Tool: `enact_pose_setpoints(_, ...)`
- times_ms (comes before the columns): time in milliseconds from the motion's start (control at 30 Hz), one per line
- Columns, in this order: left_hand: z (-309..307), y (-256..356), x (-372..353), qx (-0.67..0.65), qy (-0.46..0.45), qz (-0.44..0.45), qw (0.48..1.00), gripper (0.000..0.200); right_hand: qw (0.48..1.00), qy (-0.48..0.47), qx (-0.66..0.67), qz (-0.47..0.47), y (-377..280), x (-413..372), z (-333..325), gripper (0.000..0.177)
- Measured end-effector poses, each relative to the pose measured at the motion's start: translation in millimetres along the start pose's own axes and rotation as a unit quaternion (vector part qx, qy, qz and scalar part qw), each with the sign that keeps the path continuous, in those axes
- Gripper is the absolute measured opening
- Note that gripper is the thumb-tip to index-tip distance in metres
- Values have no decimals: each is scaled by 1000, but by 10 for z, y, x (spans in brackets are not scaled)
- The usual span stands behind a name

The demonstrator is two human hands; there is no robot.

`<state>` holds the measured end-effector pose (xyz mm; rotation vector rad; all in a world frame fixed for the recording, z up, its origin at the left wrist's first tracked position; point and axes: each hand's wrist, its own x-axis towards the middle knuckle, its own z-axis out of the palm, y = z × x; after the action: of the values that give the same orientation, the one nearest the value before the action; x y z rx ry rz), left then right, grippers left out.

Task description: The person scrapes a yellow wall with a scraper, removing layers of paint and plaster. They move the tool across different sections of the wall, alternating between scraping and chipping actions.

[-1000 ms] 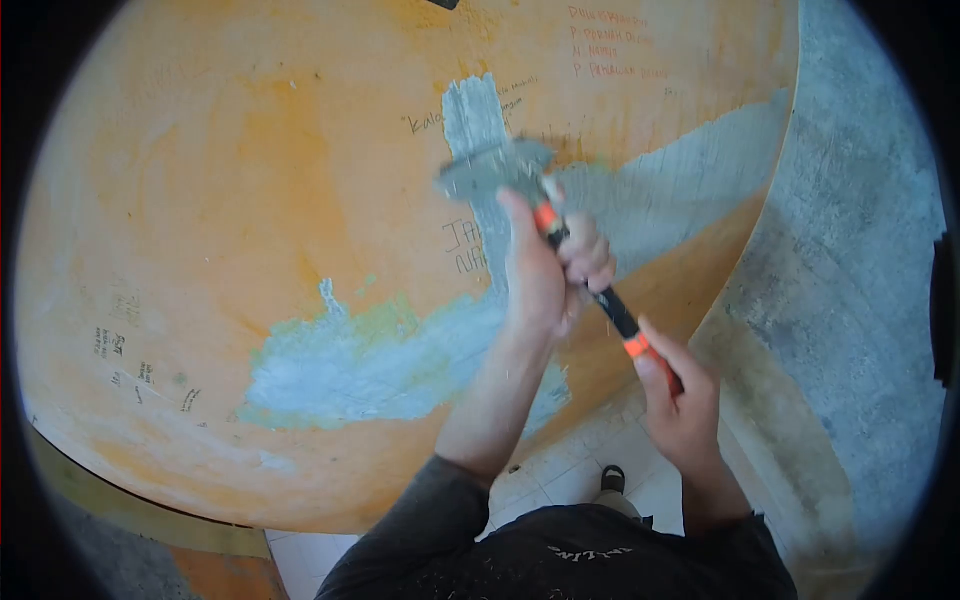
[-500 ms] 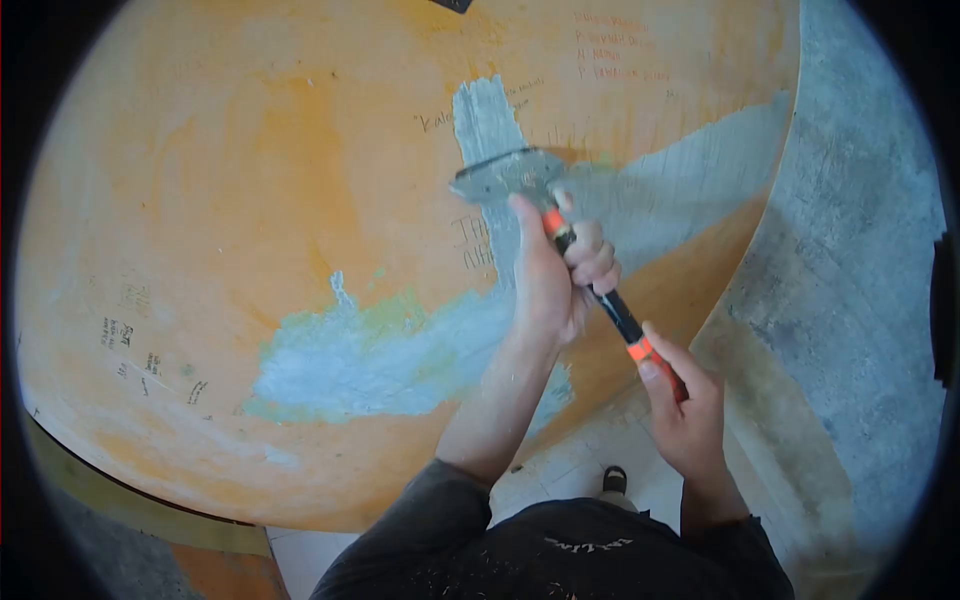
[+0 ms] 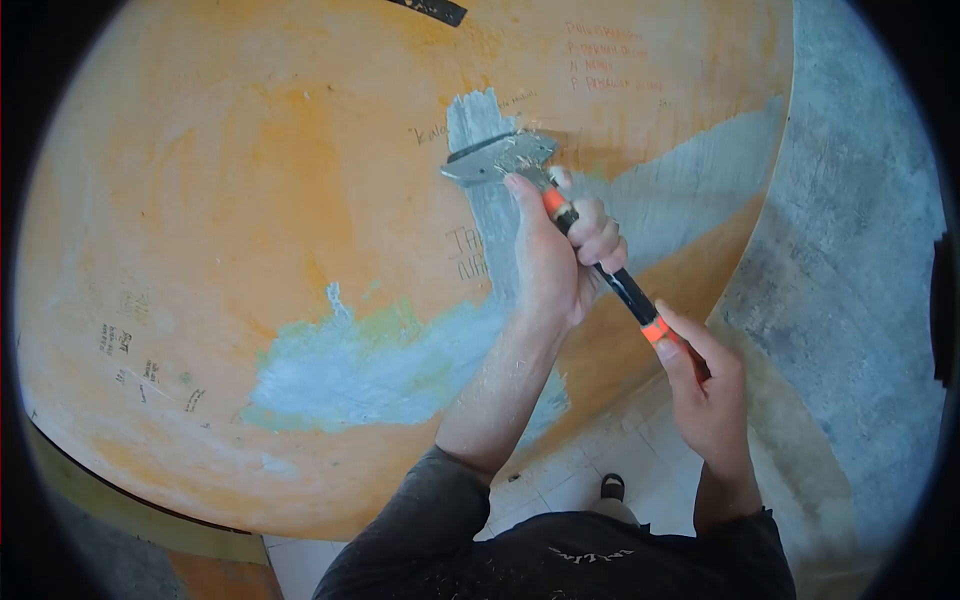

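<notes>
Gripping, head view: one scraper, held in my two hands over the curved orange surface. Left hand, one: closed around the handle just below the head, thumb against the head's base, part of the grip hidden behind it. Right hand, one: closed on the red end of the handle, whose tip is lost in my palm. Scraper head: slanted across one grey strip; whether its edge touches, I cannot tell. Pale shavings: on the head, too fine to count. Red lettering: four lines, too blurred to read. Black lettering: two lines, cut short at the strip. Black band: one, cropped by the upper border. Sandal: one, on pale tiles.
</notes>
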<state>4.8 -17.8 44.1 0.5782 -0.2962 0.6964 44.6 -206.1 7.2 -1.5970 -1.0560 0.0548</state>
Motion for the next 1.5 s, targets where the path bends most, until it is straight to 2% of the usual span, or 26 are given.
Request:
enact_pose_setpoints(100, -201, -105, -133, -2, 14, -3, 1000, 51, 999, 17, -14, -35, 173, -168, 117, 30)
enact_pose_setpoints(200, -150, -40, -59, 20, 4, -1, 1000, 51, 995, 35, -12, -91, 300, -151, 214, 30)
enact_pose_setpoints(267, -86, -3, -33, 28, 9, -10, 1000, 50, 997, 44, -22, -65, 178, -66, 190, 30)
enact_pose_setpoints(300, -72, 28, 47, 42, -19, 6, 999, 49, 999, 32, -12, -30, 92, -23, 156, 30)
enact_pose_setpoints(433, -145, -70, -88, 10, 12, 5, 1000, 49, 999, 24, -9, -27, 190, -146, 133, 31)
enact_pose_setpoints(500, -166, -73, -167, 17, -2, 3, 1000, 49, 992, 40, -29, -118, 299, -176, 195, 31)
enact_pose_setpoints(533, -141, -41, -140, 21, -9, -3, 1000, 49, 990, 44, -27, -130, 274, -75, 212, 31)
enact_pose_setpoints(600, -17, 94, 52, 36, -17, 4, 999, 49, 997, 38, 5, -66, 122, 62, 216, 31)
enact_pose_setpoints(667, 184, 199, 197, 51, -24, 21, 998, 50, 998, 23, -26, -60, -53, 138, 115, 32)
enact_pose_setpoints(767, 4, 51, 22, 18, -8, 4, 1000, 50, 999, 17, -19, -43, -39, -10, 92, 31)
enact_pose_setpoints(867, 40, 78, -29, 20, -5, -8, 1000, 50, 994, 28, -21, -107, 5, -12, 176, 31)
enact_pose_setpoints(933, 40, 96, 77, 26, -35, -1, 999, 50, 997, 14, -40, -58, -6, 14, 60, 31)
enact_pose_setpoints(1000, 54, 70, 101, 13, -27, 11, 999, 50, 1000, -9, -12, -13, -93, 100, -30, 31)
enact_pose_setpoints(1033, 29, 56, 73, 1, -22, 2, 1000, 50, 999, 15, 4, -51, -4, 78, 41, 30)
enact_pose_setpoints(1133, -61, 16, -28, 0, -20, -10, 1000, 50, 997, 5, -33, -75, 105, -57, 57, 30)
enact_pose_setpoints(1267, 175, 113, 114, 17, -13, 9, 1000, 51, 998, 7, -23, -53, -110, 154, -35, 31)
enact_pose_setpoints(1400, -64, -9, -42, -20, -14, -4, 1000, 51, 996, -5, -52, -67, 45, -54, 21, 31)
enact_pose_setpoints(1500, 18, 134, 107, 36, -41, 15, 998, 50, 997, 18, -21, -77, -17, 116, 135, 32)
